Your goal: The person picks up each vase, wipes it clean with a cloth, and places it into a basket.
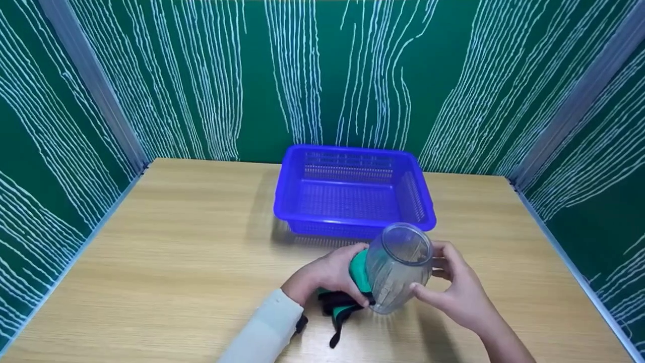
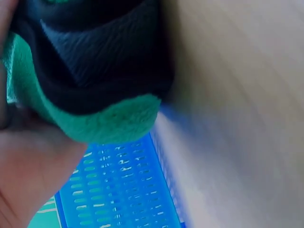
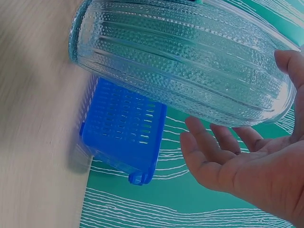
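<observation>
A clear ribbed glass jar (image 1: 398, 282) leans between the hands, its round mouth facing up toward the head camera. My left hand (image 1: 335, 272) grips a soft green cloth piece with black trim (image 1: 359, 272) against the jar's left side. Some of its black and green folds and a strap hang below that hand. On the jar's other side is my right hand (image 1: 456, 287), thumb at the near wall and fingers curving behind. In the right wrist view, fingertips (image 3: 192, 126) come right to the edge of the textured glass. The left fingers are largely hidden by cloth and jar.
A blue-purple perforated plastic basket (image 1: 355, 220) stands just beyond the hands, near the back wall. The wooden table (image 1: 176, 252) is bounded by green panels (image 1: 443, 60) with white wavy lines. A small black object (image 1: 301, 323) shows beside the left sleeve.
</observation>
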`<state>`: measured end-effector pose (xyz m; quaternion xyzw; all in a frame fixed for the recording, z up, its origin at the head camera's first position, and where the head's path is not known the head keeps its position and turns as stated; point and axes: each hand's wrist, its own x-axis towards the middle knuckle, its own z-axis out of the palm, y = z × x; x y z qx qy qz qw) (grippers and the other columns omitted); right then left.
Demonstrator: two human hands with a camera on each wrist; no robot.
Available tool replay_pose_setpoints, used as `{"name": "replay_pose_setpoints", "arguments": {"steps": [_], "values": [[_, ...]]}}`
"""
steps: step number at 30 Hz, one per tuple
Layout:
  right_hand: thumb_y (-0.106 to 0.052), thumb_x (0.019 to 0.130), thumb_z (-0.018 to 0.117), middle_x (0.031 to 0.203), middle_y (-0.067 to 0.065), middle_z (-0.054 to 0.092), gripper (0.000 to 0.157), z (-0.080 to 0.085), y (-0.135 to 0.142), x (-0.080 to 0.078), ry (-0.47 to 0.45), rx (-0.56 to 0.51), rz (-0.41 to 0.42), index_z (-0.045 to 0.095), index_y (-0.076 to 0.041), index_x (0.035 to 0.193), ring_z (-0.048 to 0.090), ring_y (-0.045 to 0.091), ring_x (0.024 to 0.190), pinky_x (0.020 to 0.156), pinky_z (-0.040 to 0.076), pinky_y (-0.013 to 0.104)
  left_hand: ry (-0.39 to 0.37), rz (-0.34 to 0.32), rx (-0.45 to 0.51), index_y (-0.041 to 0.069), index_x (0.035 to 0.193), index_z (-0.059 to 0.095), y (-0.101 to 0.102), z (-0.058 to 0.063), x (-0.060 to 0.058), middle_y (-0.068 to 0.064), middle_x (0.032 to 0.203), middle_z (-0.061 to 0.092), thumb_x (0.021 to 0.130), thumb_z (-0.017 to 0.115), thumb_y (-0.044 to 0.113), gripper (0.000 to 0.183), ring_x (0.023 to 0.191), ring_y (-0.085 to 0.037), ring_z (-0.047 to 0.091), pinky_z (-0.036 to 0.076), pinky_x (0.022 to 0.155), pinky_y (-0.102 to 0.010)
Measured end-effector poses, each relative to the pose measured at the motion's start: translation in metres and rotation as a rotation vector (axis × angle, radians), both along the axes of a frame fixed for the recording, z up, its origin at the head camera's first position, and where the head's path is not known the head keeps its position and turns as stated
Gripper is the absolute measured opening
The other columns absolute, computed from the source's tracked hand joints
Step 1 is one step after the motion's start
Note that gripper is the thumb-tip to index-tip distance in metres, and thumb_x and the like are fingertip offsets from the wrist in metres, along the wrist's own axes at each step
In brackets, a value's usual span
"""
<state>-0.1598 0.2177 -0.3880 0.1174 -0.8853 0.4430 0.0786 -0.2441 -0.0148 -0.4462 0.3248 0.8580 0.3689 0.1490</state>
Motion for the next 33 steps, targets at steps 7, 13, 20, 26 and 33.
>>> {"name": "replay_pose_setpoints", "arguments": {"steps": [7, 13, 20, 26, 33], "values": [[-0.028, 0.063, 0.078, 0.110, -0.009, 0.051, 0.067, -0.001, 0.001, -0.001, -0.027, 0.032, -0.026, 0.042, -0.024, 0.120, 0.052, 0.008, 0.096, 0.080, 0.046, 0.027, -0.090, -0.036, 0.021, 0.041, 0.125, 0.030, -0.014, 0.006, -0.002, 0.015, 0.114, 0.045, 0.051, 0.082, 0.040, 0.090, 0.102, -0.008, 0.043, 0.038, 0.086, -0.029], [-0.029, 0.063, 0.078, 0.110, -0.009, 0.052, 0.068, -0.002, 0.002, 0.000, -0.033, 0.039, -0.032, 0.042, -0.024, 0.120, 0.052, 0.008, 0.096, 0.079, 0.046, 0.026, -0.110, -0.009, 0.109, 0.045, 0.120, 0.039, -0.020, 0.006, -0.005, 0.018, 0.112, 0.048, 0.052, 0.081, 0.042, 0.080, 0.101, -0.008, 0.045, 0.038, 0.086, -0.030], [-0.028, 0.063, 0.078, 0.110, -0.008, 0.051, 0.067, -0.003, 0.003, 0.000, -0.033, 0.033, -0.029, 0.042, -0.025, 0.120, 0.051, 0.008, 0.096, 0.078, 0.047, 0.026, -0.213, -0.018, 0.338, 0.035, 0.117, 0.048, -0.021, 0.009, -0.008, 0.009, 0.109, 0.053, 0.055, 0.083, 0.024, 0.073, 0.094, -0.012, 0.051, 0.044, 0.080, -0.028], [-0.030, 0.064, 0.077, 0.110, -0.009, 0.051, 0.068, -0.001, 0.002, 0.001, -0.037, 0.043, -0.036, 0.041, -0.026, 0.121, 0.051, 0.008, 0.096, 0.079, 0.046, 0.025, -0.241, -0.029, 0.453, 0.025, 0.118, 0.050, -0.017, 0.022, -0.005, 0.005, 0.108, 0.055, 0.056, 0.082, 0.011, 0.071, 0.093, -0.010, 0.054, 0.046, 0.080, -0.027], [-0.024, 0.062, 0.079, 0.107, -0.005, 0.050, 0.074, 0.001, -0.001, 0.003, -0.013, -0.006, -0.037, 0.036, -0.023, 0.123, 0.052, 0.011, 0.096, 0.077, 0.047, 0.027, -0.196, 0.007, 0.467, 0.019, 0.120, 0.051, -0.015, 0.056, 0.010, 0.008, 0.109, 0.056, 0.058, 0.081, 0.014, 0.069, 0.095, -0.008, 0.054, 0.044, 0.083, -0.027]]}}
